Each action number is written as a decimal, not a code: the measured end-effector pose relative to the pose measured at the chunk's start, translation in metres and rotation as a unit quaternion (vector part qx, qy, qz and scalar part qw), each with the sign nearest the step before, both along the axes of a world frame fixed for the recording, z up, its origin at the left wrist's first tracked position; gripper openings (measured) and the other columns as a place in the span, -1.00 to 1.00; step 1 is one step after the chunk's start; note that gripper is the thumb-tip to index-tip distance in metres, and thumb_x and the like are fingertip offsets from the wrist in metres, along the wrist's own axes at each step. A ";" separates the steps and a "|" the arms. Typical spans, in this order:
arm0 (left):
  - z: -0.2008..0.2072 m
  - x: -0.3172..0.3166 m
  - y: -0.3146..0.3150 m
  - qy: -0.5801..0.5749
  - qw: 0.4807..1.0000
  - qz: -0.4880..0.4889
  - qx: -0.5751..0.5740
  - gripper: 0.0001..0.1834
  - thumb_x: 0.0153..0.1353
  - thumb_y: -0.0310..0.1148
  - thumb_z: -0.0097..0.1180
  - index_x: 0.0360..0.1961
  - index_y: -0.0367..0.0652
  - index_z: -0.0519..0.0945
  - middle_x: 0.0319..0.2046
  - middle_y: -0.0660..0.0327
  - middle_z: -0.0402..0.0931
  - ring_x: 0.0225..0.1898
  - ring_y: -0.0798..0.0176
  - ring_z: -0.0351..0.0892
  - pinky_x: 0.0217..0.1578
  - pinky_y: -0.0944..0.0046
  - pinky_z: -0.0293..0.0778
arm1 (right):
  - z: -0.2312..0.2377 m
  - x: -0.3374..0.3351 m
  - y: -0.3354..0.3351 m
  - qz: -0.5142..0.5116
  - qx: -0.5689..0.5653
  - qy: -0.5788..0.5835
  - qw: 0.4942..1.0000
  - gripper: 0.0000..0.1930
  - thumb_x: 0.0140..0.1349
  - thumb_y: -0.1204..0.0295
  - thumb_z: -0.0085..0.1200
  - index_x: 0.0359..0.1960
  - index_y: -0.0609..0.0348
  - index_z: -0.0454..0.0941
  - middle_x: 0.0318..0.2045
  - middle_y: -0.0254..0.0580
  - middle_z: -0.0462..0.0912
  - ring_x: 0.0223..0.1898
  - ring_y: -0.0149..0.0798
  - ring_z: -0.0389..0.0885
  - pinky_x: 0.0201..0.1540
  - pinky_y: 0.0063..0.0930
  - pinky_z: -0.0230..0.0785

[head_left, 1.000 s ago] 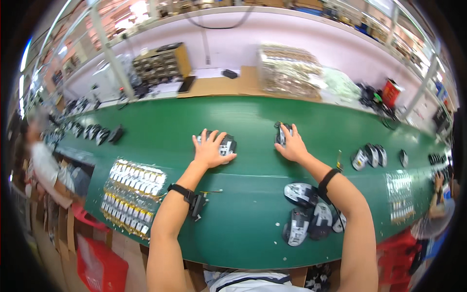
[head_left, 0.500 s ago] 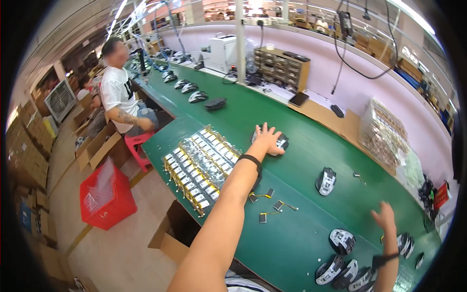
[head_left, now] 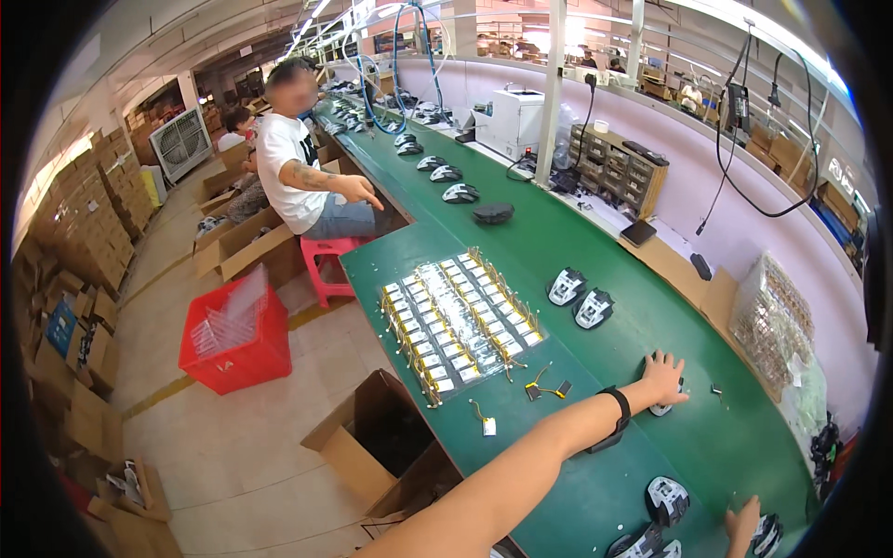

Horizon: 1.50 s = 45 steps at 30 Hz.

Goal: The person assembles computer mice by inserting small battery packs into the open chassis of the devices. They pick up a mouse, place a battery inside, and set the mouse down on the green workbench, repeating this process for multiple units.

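My left hand (head_left: 662, 379) reaches across the green bench with its fingers spread. It lies over a computer mouse shell (head_left: 659, 409), which it mostly covers. At the lower right, my right hand (head_left: 741, 523) is partly in view, thumb and fingers apart, beside another mouse shell (head_left: 766, 537); I make out nothing in its fingers. Nearer me, a grey-and-black mouse shell (head_left: 667, 500) stands by more shells (head_left: 636, 542) at the lower edge. Two mouse shells (head_left: 593, 309) sit side by side farther along. A small battery (head_left: 716, 390) lies beyond my left hand.
Rows of white pouch batteries (head_left: 433, 359) lie on a plastic sheet, with loose batteries (head_left: 489, 426) nearby. A seated co-worker (head_left: 296, 167) extends an arm at the left. A red crate (head_left: 237, 349) and open carton (head_left: 372, 456) stand beside the bench. A bagged stack (head_left: 770, 321) lines the right.
The view has turned left. My left hand has let go of the farther mouse shell, now beside another, and moved right and nearer onto a different one. The co-worker's arm has risen.
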<state>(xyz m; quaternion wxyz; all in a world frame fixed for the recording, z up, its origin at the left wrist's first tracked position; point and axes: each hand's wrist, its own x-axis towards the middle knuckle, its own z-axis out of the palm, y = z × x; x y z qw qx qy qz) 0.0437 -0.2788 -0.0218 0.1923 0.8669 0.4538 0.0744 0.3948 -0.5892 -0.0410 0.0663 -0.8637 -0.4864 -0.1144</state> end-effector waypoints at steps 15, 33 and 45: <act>-0.020 0.013 -0.005 -0.130 0.990 0.026 0.042 0.00 -0.28 -0.15 0.46 0.18 -0.30 0.21 0.11 -0.09 0.39 0.13 -0.09 0.43 0.03 0.02 0.47 | -0.026 0.023 0.027 0.061 -0.011 0.072 0.995 -0.68 -0.22 0.49 0.16 -0.36 0.25 0.38 -0.46 0.19 0.56 -0.32 0.28 0.56 -0.21 -0.03 0.41; 0.034 -0.110 -0.112 -0.594 0.654 -0.074 -0.463 -0.29 0.11 -0.07 0.35 0.17 -0.22 0.36 -0.05 0.15 0.50 -0.04 0.33 0.49 -0.03 0.26 0.45 | 0.071 -0.213 0.087 0.251 -0.034 0.423 0.870 -0.89 -0.02 0.58 0.13 -0.47 0.38 0.48 -0.60 -0.19 0.59 -0.56 -0.35 0.63 -0.54 -0.44 0.49; 0.020 -0.155 -0.103 -0.641 0.581 -0.010 -0.502 -0.40 0.25 0.04 0.15 0.19 -0.06 0.38 -0.17 0.32 0.50 -0.18 0.50 0.48 -0.28 0.40 0.43 | 0.093 -0.299 0.142 0.390 -0.155 0.340 0.842 -0.73 0.03 0.40 0.26 -0.26 0.31 0.62 -0.38 -0.06 0.73 -0.46 -0.15 0.71 -0.32 -0.31 0.55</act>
